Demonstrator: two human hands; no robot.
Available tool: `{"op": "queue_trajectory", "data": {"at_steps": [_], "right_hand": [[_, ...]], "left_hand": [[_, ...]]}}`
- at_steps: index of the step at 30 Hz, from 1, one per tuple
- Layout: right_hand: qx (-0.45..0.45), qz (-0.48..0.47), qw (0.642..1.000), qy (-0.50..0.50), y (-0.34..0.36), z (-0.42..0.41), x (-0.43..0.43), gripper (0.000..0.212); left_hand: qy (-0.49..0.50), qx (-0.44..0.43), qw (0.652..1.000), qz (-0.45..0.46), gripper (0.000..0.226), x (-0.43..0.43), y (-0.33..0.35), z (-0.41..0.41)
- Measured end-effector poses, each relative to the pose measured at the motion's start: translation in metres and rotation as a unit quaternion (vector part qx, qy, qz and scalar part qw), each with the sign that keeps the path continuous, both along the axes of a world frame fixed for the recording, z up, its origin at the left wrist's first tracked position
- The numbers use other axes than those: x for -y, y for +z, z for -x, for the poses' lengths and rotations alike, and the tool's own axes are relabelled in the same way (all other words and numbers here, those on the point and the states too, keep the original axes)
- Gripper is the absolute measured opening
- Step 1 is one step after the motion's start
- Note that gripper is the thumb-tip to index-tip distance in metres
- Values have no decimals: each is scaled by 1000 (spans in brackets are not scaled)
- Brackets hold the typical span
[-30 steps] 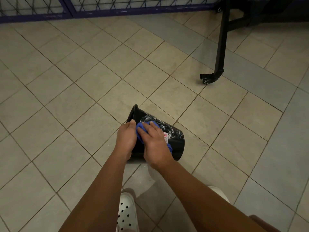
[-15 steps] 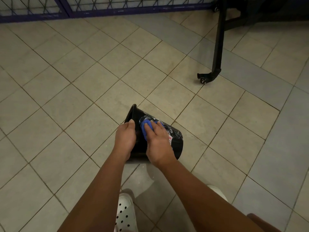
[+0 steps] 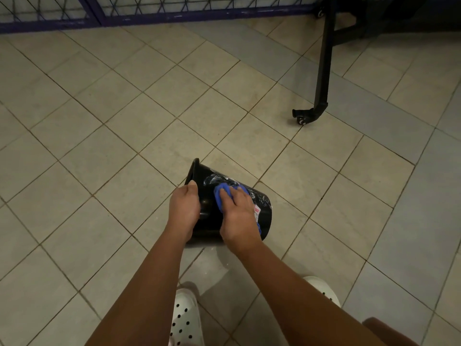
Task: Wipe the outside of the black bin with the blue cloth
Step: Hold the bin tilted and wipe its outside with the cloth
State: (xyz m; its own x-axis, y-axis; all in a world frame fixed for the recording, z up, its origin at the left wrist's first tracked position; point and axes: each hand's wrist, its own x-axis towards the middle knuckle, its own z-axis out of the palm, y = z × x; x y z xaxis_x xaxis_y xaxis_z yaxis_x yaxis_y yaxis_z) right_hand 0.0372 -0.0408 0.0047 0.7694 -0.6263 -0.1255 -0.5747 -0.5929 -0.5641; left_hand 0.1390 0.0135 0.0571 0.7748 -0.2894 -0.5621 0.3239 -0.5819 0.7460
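A black bin (image 3: 260, 204) is held tipped on its side above the tiled floor, its open mouth facing left and its base to the right. My left hand (image 3: 184, 208) grips the rim at the mouth. My right hand (image 3: 239, 216) presses a bunched blue cloth (image 3: 221, 194) against the upper side wall. White smears show on the wall around the cloth, and a small red-and-white label sits by my right wrist. Most of the cloth is hidden under my fingers.
A black metal leg with a caster wheel (image 3: 303, 118) stands on the floor to the upper right. A blue wire fence (image 3: 159, 13) runs along the far edge. My white perforated shoes (image 3: 185, 318) are below the bin on the beige tiles.
My right hand has slid the cloth a short way along the bin wall toward the mouth. The left hand keeps its hold on the rim. The camera has shifted slightly.
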Motion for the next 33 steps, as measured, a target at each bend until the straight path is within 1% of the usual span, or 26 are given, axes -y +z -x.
{"op": "queue_trajectory", "data": {"at_steps": [2,3,5,8,10,11,13,14,17,20,21,23,26,28,30,33], "right_hand": [[-1,5,999,-37,2,11,-14,73],[5,11,999,-32,1,14,-22,76],[20,17,1000,-2,-2,16,-31,77],[50,10,998,46,3,10,-16,69],[18,0,999,39,3,7,-1,69],[-11,0,1000,16,2,9,3,71],[-35,7,999,-34,0,14,1,73],[-31,16,999,-40,0,18,-5,74],[1,35,999,-4,-7,24,-23,78],[45,21,998,36,1,12,-16,71],[31,4,999,43,3,8,-9,70],[-24,-14,999,25,4,6,6,72],[-70,-19,996,-49,1,15,13,72],[-61,5,995,-84,0,22,1,70],[-30,8,996,-87,-2,22,-13,67],[-16,-14,999,-32,3,13,-11,66]], "left_hand": [[-3,6,1000,-4,45,0,-1,0],[-6,10,1000,-6,46,0,-2,0],[-11,16,1000,-12,46,-1,-1,0],[-3,26,1000,-15,42,-1,2,-2],[1,32,999,-14,39,-1,2,-2],[2,35,999,-14,38,-1,2,-2],[3,38,999,-16,38,0,1,-2],[2,39,999,-19,38,0,0,-2],[-17,45,998,-27,41,0,-1,-5],[-34,46,998,-33,43,-2,-1,-5],[-31,48,998,-33,43,-2,-2,-4],[-23,51,998,-34,43,-2,-2,-3],[-23,56,998,-29,44,1,-1,-1],[-28,59,997,-28,45,3,-2,-1],[-28,56,998,-30,44,2,-3,-1],[-27,48,998,-29,42,0,-5,-3]]}}
